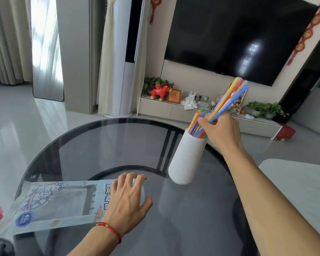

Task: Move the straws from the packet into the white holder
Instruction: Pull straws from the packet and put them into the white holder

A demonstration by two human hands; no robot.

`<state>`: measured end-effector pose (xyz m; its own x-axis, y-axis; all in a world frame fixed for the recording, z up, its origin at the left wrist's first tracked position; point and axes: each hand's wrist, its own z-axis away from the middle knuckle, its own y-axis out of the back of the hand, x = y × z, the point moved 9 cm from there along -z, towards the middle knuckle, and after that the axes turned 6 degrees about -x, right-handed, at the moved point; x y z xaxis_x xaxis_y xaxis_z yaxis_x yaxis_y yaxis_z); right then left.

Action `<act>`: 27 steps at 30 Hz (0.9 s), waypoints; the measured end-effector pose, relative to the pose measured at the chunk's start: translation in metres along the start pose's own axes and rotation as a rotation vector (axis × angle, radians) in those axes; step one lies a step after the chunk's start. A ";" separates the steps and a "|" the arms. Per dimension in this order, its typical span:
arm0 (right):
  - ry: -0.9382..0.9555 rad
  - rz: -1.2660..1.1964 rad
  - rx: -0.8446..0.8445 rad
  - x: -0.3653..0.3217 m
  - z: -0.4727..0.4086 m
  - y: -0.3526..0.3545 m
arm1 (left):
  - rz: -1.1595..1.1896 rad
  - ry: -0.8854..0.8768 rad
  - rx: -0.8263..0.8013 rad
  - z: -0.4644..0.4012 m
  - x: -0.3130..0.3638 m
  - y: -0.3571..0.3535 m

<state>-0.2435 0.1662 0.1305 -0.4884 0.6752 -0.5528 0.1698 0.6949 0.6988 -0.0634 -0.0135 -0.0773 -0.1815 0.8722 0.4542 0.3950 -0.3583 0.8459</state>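
A white ribbed holder (187, 159) stands on the round glass table, right of centre, with several coloured straws in it. My right hand (223, 133) is closed around a bunch of coloured straws (227, 99) just above the holder's mouth; their lower ends are inside the holder and their tops lean up to the right. The light blue printed packet (57, 204) lies flat at the table's left front. My left hand (128, 198) rests with spread fingers on the packet's right end, pressing on it. I cannot tell whether straws remain inside the packet.
The dark glass table (109, 145) has a curved far edge with grey floor beyond. A white surface (294, 182) sits at the right. A TV, a low cabinet with plants and ornaments, and a tall white air conditioner stand along the far wall.
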 end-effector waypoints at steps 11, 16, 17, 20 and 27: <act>0.299 0.099 -0.005 -0.033 -0.008 0.012 | 0.021 0.020 -0.024 0.001 -0.002 0.002; 0.261 0.273 -0.182 -0.022 0.000 -0.021 | -0.004 0.000 -0.050 0.002 -0.001 0.005; 0.270 0.242 -0.157 -0.021 0.001 -0.018 | -0.006 -0.003 -0.051 0.002 -0.001 0.006; 0.303 0.142 -0.139 -0.026 0.003 -0.011 | -0.007 -0.008 -0.050 0.002 -0.003 0.009; 0.385 0.280 -0.093 -0.040 0.008 -0.006 | -0.012 -0.004 -0.049 0.009 -0.004 0.015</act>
<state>-0.2184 0.1365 0.1448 -0.7192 0.6802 -0.1415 0.2711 0.4623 0.8443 -0.0487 -0.0193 -0.0687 -0.1821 0.8779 0.4428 0.3487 -0.3634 0.8639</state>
